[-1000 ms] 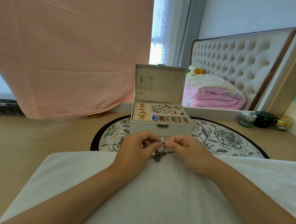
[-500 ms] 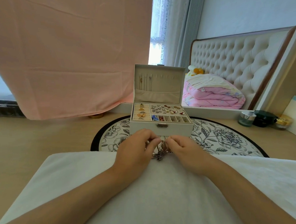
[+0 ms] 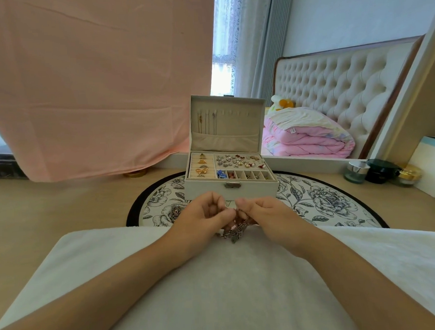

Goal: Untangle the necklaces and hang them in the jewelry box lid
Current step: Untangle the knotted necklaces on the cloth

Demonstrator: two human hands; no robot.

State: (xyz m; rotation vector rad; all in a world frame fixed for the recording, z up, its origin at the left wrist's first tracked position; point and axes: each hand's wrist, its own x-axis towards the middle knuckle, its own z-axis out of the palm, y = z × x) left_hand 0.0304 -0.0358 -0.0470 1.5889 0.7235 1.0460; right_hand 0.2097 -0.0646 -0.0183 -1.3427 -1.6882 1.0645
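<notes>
1. Your left hand [image 3: 201, 216] and right hand [image 3: 267, 212] both pinch the tangled necklaces [image 3: 236, 230], fingers curled;
2. the tangle rests on the white towel [image 3: 217, 278], just before the open jewelry box [image 3: 258, 188].

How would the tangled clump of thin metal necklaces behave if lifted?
Probably floppy: the tangled clump of thin metal necklaces droops onto the white towel. Likely light, since the left hand and right hand pinch it with fingertips. Knotted strands may snag when pulled.
</notes>
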